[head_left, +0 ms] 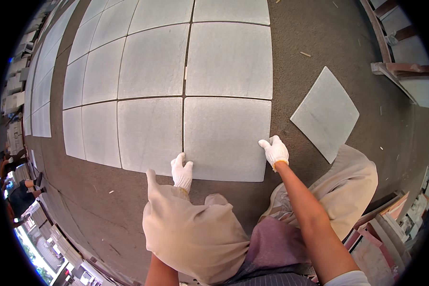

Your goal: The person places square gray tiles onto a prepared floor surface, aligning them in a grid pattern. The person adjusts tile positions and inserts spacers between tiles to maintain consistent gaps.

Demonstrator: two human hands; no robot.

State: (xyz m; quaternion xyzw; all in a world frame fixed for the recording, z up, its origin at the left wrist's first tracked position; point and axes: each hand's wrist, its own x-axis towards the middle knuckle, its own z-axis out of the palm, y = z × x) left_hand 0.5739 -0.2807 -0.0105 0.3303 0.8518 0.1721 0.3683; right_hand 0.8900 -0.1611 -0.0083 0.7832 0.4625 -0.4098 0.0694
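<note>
A square light-grey stone tile (226,136) lies flat at the near right corner of a grid of similar tiles. My left hand (181,172), in a white knitted glove, is at its near left side, fingertips at the narrow gap and thumb over the tile. On the opposite side, my right hand (275,151), gloved the same way, grips the right edge with its thumb on top and its fingers outside. To the left, a neighbouring tile (150,133) lies across the gap. My beige-trousered knees partly hide the floor below.
A loose grey tile (326,114) lies turned cornerwise on the brown floor (300,33) at the right. Wooden frames (400,69) stand at the far right. Slabs (381,238) lean near my right knee. Another person (24,193) is at the far left.
</note>
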